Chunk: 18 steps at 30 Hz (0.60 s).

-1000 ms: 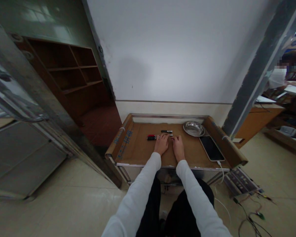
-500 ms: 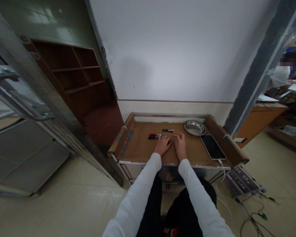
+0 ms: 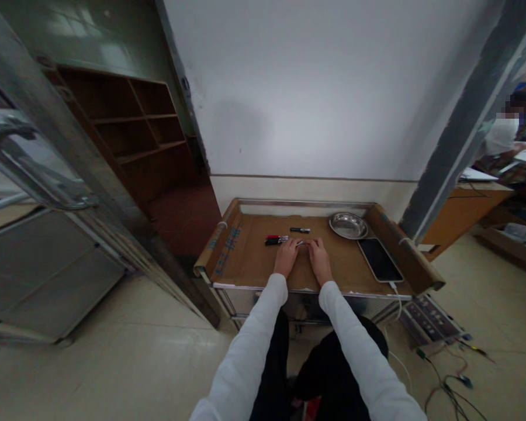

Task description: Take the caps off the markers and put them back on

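My left hand (image 3: 286, 257) and my right hand (image 3: 318, 261) meet over the brown cardboard top of a trolley (image 3: 245, 266). Fingers of both hands are closed in a pinch around a small, slim, pale thing (image 3: 302, 242), mostly covered by the fingertips; its kind cannot be made out. Just left of my left fingers, red and black marker pens (image 3: 275, 240) lie side by side. Beyond the hands rests a single black marker pen (image 3: 300, 230), apart from the others.
At the trolley's back right stands a round metal dish (image 3: 348, 225). In front of it lies a phone (image 3: 380, 260) with a white cable (image 3: 397, 295) hanging over the front edge. Raised cardboard sides (image 3: 405, 248) border the top. A white wall panel (image 3: 311, 105) rises behind.
My hands have drawn closer together, with their fingertips now meeting at the slim thing. The left hand has turned more upright. The marker pens, dish and phone keep their places.
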Tool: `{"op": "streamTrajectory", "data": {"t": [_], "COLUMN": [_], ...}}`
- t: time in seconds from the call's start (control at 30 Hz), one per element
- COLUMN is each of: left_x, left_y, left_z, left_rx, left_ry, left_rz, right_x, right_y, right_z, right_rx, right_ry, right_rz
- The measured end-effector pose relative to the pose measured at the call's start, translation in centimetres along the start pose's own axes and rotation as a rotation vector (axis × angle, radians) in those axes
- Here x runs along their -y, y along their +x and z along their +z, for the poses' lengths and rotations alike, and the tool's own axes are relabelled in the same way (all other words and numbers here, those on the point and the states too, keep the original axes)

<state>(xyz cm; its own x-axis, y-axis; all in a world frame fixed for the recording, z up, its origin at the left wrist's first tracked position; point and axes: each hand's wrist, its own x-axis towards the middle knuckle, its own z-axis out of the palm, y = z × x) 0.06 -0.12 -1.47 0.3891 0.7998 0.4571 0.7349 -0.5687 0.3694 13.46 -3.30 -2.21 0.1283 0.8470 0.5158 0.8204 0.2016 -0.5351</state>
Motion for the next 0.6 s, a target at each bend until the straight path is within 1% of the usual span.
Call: {"op": "streamTrajectory", "data": {"t": [0.07,0.17,0.23,0.33,0.4,0.43,0.5,0.6], "left_x": [-0.1,-0.2,-0.3,-0.3,-0.3,-0.3,-0.3,-0.3], "left_y": [-0.1,-0.2,-0.2,-0.2,-0.2,-0.2,-0.2,-0.3], "left_z": [-0.2,-0.4,-0.5,-0.6,-0.6,-0.7,-0.9,-1.1], "left_rx": [-0.010,-0.004,0.021,0.023,-0.023,-0.057,-0.129,-0.208], "left_ry": [0.022,0.023,0.007,-0.020,-0.041,-0.047,-0.020,0.119], "left_rz": [0.016,0.037,0.038,-0.017,-0.060,-0.082,-0.137,-0.265], "right_x": [0.1,0.4,0.7,1.2,1.3,1.3,1.2,0.8], "right_y": [0.0,0.0,0.0,0.0,0.0,0.0,0.0,0.1], "right_z": [-0.1,-0.1,0.0,0.0,0.0,0.1,0.2,0.8], "right_rx": [-0.026,-0.011,0.021,0.079,0.119,0.127,0.113,0.066], "right_ry": [-0.004,0.016,0.063,0.146,0.170,0.167,0.132,0.055], "right_rz": [0.026,0.016,-0.037,-0.157,-0.211,-0.215,-0.187,-0.125]}}
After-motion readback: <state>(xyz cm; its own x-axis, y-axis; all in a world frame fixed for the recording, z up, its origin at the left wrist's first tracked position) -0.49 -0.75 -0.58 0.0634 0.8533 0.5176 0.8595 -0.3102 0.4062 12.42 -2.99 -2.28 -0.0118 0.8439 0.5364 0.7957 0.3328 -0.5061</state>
